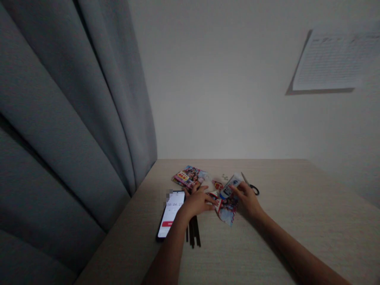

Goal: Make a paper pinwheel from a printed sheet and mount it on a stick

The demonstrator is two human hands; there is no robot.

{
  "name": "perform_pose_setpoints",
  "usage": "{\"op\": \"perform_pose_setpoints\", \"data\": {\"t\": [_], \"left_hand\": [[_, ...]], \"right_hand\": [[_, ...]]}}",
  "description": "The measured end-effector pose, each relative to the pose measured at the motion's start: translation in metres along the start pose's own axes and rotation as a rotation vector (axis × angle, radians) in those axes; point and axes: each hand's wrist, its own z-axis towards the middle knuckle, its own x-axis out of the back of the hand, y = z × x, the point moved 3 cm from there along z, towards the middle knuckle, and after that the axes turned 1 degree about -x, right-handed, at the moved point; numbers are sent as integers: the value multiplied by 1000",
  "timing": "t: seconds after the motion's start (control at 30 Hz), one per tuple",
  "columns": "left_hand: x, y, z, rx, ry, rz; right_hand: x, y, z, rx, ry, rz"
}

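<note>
My right hand (249, 200) is closed round a white glue tube (232, 185) with a dark label and a blue end. The tube is tilted, its blue end down over a colourful printed paper piece (228, 211). My left hand (197, 202) lies with fingers spread, its fingertips at the left edge of that paper. Behind the left hand is a larger printed flyer (190, 176) with a yellow price label. Several dark thin strips (193, 233) stick out toward me from under the left hand and wrist.
A phone (169, 217) showing a running timer lies left of my left forearm, which partly covers it. Scissors (254, 189) with black handles rest behind my right hand. Small pale bits (225, 177) are scattered near the back. A grey curtain (118, 99) borders the table's left side.
</note>
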Motion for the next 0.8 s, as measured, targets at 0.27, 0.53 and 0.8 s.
{"op": "perform_pose_setpoints", "data": {"t": [0.27, 0.53, 0.8], "left_hand": [[0, -1, 0, -7, -3, 1], [0, -1, 1, 12, -18, 5], [-2, -2, 1, 1, -8, 10]], "right_hand": [[9, -2, 2, -80, 10, 263], [18, -9, 4, 8, -9, 400], [28, 4, 10, 46, -16, 271]]}}
